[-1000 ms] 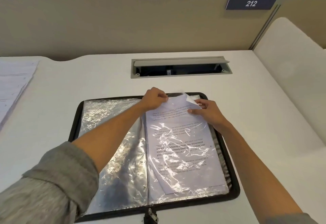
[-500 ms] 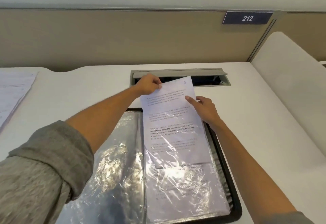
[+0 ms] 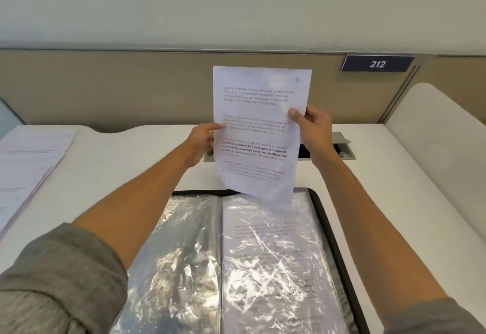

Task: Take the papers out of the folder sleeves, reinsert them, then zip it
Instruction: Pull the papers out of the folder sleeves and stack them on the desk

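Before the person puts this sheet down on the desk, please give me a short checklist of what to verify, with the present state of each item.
1. Sheet fully out of the right-hand sleeve: ok, its bottom edge hangs above the sleeve.
2. Left hand holds the sheet's left edge: ok.
3. Right hand pinches the right edge: ok.
4. Sheet flat, not creased: not ok, the lower part curls.
5. Paper stack at the desk's left is ready to take it: ok.
6. Sleeve now empty: not ok, printed text shows through it.
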### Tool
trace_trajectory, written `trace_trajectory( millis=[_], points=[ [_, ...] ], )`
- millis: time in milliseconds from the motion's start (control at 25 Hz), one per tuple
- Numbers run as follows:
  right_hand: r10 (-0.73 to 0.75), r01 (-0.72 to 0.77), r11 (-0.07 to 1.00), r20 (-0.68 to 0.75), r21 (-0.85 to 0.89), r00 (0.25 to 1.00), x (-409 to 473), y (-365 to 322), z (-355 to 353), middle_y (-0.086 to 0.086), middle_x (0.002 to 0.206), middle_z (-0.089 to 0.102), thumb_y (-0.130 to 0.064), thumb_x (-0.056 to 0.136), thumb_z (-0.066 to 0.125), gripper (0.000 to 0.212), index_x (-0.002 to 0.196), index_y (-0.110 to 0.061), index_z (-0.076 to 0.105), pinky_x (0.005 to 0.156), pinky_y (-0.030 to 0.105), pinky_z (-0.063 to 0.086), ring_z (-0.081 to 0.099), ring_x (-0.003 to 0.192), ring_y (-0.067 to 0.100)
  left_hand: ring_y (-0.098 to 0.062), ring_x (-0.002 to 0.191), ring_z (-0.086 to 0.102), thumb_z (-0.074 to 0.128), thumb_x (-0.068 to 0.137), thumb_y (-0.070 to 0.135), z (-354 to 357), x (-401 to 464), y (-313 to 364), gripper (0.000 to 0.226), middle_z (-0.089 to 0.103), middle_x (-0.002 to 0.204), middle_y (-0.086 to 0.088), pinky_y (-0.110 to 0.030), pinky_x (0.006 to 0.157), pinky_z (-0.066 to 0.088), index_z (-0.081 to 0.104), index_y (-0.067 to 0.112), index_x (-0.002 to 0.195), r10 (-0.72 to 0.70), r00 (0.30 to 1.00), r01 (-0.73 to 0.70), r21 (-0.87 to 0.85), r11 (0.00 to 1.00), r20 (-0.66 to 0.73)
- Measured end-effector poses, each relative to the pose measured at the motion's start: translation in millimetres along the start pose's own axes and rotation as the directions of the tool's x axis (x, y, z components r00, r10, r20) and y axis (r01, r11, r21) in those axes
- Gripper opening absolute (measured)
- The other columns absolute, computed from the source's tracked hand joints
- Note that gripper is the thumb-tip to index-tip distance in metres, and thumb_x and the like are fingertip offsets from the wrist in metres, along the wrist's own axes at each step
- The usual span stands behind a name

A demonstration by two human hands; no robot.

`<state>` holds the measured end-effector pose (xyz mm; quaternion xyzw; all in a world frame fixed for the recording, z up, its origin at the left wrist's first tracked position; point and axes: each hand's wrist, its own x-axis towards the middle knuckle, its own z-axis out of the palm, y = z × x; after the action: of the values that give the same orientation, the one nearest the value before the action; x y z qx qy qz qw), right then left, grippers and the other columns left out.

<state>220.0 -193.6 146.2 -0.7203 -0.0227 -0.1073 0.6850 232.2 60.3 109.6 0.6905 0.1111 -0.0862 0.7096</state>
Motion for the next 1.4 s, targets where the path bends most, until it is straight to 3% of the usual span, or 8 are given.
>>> trace_trajectory(
  millis=[120, 320, 520, 720, 920, 1080, 1160, 1400],
  points=[
    [0.000, 0.004, 0.995, -0.033, 0.104, 0.999, 1.0, -18.6, 7.5, -0.002, 0.099, 0.073, -0.011, 0.095, 0.061, 0.016, 0.108, -0.008, 0.069, 0.071, 0.020, 0.055, 0.071, 0.084, 0.006, -0.024, 0.102, 0.069, 0.064, 0.090, 0.014, -12.6, -10.6, 5.5, 0.031, 0.072, 0.113, -0.006, -0.031, 0.076, 0.057, 0.065, 0.007, 0.120, 0.054, 0.993, -0.047, -0.064, 0.997, 0.106],
    [0.122, -0.117, 0.991, 0.065, -0.071, 0.990, -34.1, -5.7, 48.0, -0.008, 0.098, 0.074, -0.018, 0.090, 0.066, 0.013, 0.102, -0.022, 0.070, 0.082, 0.043, 0.059, 0.071, 0.094, 0.017, -0.022, 0.093, 0.072, 0.067, 0.089, 0.012, -56.9, -36.6, 17.2, 0.023, 0.074, 0.104, -0.007, -0.032, 0.076, 0.058, 0.068, 0.004, 0.111, 0.114, 0.993, -0.112, -0.103, 0.988, 0.009],
    [0.077, -0.067, 0.994, 0.129, -0.083, 0.989, -101.0, 1.1, 121.0, -0.015, 0.093, 0.072, -0.005, 0.087, 0.066, 0.024, 0.104, -0.022, 0.067, 0.076, 0.026, 0.057, 0.072, 0.086, 0.007, -0.021, 0.081, 0.073, 0.069, 0.088, 0.014, -133.6, -88.9, -9.9, 0.018, 0.075, 0.096, -0.007, -0.032, 0.072, 0.058, 0.070, 0.005, 0.103, 0.103, 0.985, -0.098, 0.048, 0.994, -0.137],
    [0.123, -0.109, 0.991, 0.194, -0.079, 0.973, -157.0, 3.9, 196.0, -0.004, 0.101, 0.073, -0.007, 0.086, 0.068, 0.025, 0.108, -0.018, 0.064, 0.070, 0.027, 0.060, 0.073, 0.083, 0.011, -0.026, 0.089, 0.072, 0.071, 0.087, 0.017, -216.3, -152.4, -57.1, 0.021, 0.075, 0.101, -0.007, -0.038, 0.078, 0.059, 0.071, 0.006, 0.105, 0.052, 0.966, -0.049, 0.018, 0.999, -0.252],
    [0.196, -0.180, 0.980, 0.236, -0.085, 0.952, -224.4, 12.7, 275.7, -0.008, 0.090, 0.072, -0.009, 0.086, 0.070, 0.026, 0.107, -0.021, 0.061, 0.061, 0.021, 0.057, 0.073, 0.075, 0.008, -0.002, 0.057, 0.068, 0.073, 0.085, 0.015, -293.1, -214.7, -91.9, 0.014, 0.069, 0.060, 0.017, -0.016, 0.049, 0.051, 0.063, 0.021, 0.078, 0.069, 0.899, -0.069, 0.016, 0.997, -0.433],
    [0.232, -0.213, 0.973, 0.305, -0.093, 0.924, -270.6, 22.6, 343.9, -0.001, 0.095, 0.075, -0.010, 0.084, 0.073, 0.025, 0.106, -0.019, 0.063, 0.067, 0.025, 0.059, 0.073, 0.079, 0.012, -0.022, 0.069, 0.069, 0.076, 0.083, 0.028, -375.5, -256.1, -120.3, 0.022, 0.073, 0.073, -0.003, -0.029, 0.064, 0.050, 0.071, 0.007, 0.079, 0.174, 0.822, -0.011, 0.290, 0.957, -0.543],
    [0.258, -0.241, 0.966, 0.349, -0.091, 0.901, -288.0, 25.9, 379.7, 0.002, 0.097, 0.075, -0.010, 0.086, 0.071, 0.026, 0.108, -0.019, 0.062, 0.071, 0.027, 0.060, 0.073, 0.081, 0.014, -0.016, 0.064, 0.063, 0.072, 0.085, 0.034, -410.5, -274.5, -129.7, 0.028, 0.068, 0.071, -0.002, -0.027, 0.060, 0.044, 0.069, 0.008, 0.074, 0.222, 0.778, 0.074, 0.435, 0.897, -0.588],
    [0.317, -0.285, 0.948, 0.434, -0.138, 0.844, -330.6, 39.7, 469.2, 0.006, 0.097, 0.075, -0.009, 0.089, 0.065, 0.030, 0.118, -0.018, 0.062, 0.076, 0.024, 0.057, 0.072, 0.084, 0.016, -0.018, 0.061, 0.062, 0.065, 0.091, 0.033, -496.3, -319.1, -150.2, 0.028, 0.065, 0.068, 0.001, -0.023, 0.053, 0.039, 0.068, 0.010, 0.076, 0.191, 0.703, 0.178, 0.430, 0.885, -0.685]
  ],
)
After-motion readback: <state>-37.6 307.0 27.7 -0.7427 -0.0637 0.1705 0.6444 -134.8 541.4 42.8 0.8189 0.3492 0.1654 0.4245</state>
